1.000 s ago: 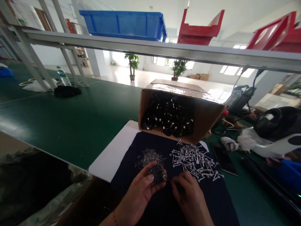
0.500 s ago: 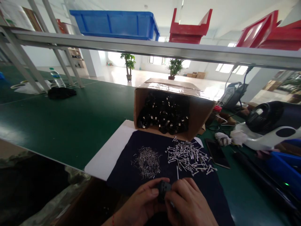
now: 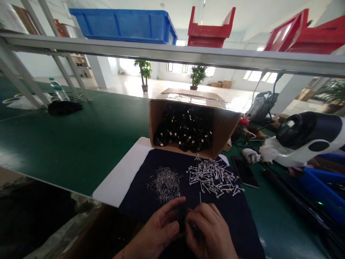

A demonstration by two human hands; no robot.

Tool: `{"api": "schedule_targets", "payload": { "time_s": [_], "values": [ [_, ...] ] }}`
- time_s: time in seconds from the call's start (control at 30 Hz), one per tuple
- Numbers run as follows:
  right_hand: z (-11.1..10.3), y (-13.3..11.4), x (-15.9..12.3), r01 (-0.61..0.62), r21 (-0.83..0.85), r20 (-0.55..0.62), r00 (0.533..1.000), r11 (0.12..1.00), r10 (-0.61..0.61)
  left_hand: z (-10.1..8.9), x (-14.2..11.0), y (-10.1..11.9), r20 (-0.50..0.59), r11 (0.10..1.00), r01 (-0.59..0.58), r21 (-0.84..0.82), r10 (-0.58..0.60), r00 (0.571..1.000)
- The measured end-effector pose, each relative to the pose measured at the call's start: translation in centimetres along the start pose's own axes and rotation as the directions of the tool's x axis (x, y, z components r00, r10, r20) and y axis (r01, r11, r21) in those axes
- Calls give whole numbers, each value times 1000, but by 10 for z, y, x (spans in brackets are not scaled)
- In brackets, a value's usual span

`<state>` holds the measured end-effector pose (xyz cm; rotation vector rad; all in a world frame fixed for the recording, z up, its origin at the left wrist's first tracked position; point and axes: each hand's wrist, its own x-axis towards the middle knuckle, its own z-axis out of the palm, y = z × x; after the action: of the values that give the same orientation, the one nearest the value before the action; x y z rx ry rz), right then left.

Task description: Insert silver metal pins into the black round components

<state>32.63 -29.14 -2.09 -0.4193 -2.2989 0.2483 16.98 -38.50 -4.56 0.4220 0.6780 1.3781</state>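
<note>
My left hand [image 3: 164, 225] is closed around a small black plastic part [image 3: 182, 217], its index finger stretched up along the far side. Against the near right side of that part, my right hand [image 3: 208, 226] is closed in a pinch, with a thin metal pin [image 3: 200, 197] poking up from its fingers. The pin's lower end is hidden by the fingers. Just beyond the hands lie a heap of small bent wire pieces [image 3: 165, 184] and a pile of headed metal pins [image 3: 212, 176], both on a dark cloth [image 3: 134, 205].
An open carton [image 3: 228, 135] on its side holds many black parts with metal bits. Right of it are a phone [image 3: 245, 172], a fan [image 3: 304, 136] and a blue bin [image 3: 320, 190]. A shelf [image 3: 121, 48] with blue and red bins crosses above. A bottle [image 3: 58, 90] stands left.
The view has swung slightly, so the scene sits further left. My left thumb and index finger have spread a little, and the black part has turned and shows less. The pin still sticks up.
</note>
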Motion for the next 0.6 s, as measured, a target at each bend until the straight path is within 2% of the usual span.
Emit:
{"api": "schedule_targets", "payload": {
  "time_s": [0.13,0.27,0.37,0.47,0.6],
  "values": [
    [5,-4,-3,-52,59,-31,998,997,54,0,-3,-1,14,995,-43,95,42,999],
    [6,-10,-4,-49,52,-91,994,997,53,-8,-2,-6,11,971,-117,208,118,993],
    [4,-13,-4,-35,35,-100,994,999,38,-9,-2,-10,26,965,-148,215,146,989],
    [0,-14,-6,16,-29,-100,995,999,-19,-3,-5,-11,17,970,-166,180,165,986],
    [-3,-14,-14,132,-257,-151,973,957,-175,12,-8,-5,24,994,-86,67,84,996]
  ]
}}
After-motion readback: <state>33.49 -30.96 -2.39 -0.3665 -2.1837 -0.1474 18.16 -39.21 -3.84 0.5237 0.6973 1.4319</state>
